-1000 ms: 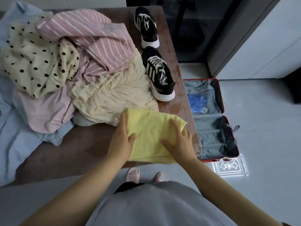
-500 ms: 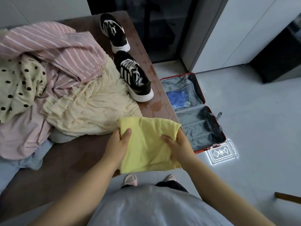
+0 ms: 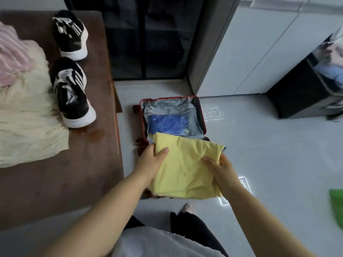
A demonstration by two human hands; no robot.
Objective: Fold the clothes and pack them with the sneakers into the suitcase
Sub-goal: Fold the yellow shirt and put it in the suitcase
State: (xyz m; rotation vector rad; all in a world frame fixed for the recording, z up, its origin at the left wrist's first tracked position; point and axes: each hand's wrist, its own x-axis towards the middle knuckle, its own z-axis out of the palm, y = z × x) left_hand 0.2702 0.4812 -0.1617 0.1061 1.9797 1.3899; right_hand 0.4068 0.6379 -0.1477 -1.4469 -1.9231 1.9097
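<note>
Head | yellow garment [image 3: 185, 169] gripped between left hand [image 3: 151, 163], right hand [image 3: 221, 170] | over suitcase [image 3: 168, 105]

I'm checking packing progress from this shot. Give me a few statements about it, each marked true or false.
1. The left hand and the right hand both grip the yellow garment. True.
2. The suitcase lies open with a blue item inside. True.
3. The sneakers are packed in the suitcase. False: both sit on the brown surface.
4. The suitcase stands on the brown surface. False: it lies on the floor beside it.
</note>
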